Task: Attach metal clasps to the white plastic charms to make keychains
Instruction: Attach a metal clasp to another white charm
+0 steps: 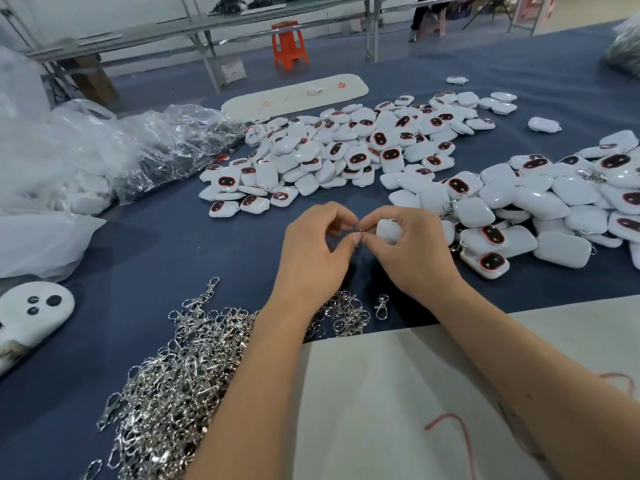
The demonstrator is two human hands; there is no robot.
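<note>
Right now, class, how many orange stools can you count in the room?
1: the orange stool stands on the floor beyond the blue table, beside the long bench legs. Others may be hidden.

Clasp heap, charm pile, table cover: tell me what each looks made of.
Clasp heap: bright polished metal, sharp silvery glints. Charm pile: glossy white plastic, smooth highlights; dark red-rimmed panels, material unclear. Table cover: matte blue, probably fabric; no sheen.

Premises: small assembly workshop. Evidence: blue-covered work surface (173, 244) bearing bulk heaps of white plastic charms (349, 150) and loose metal clasps (173, 386), bagged stock (173, 147), long metal-framed benches (207, 26) behind, an orange plastic stool (289, 43).
</note>
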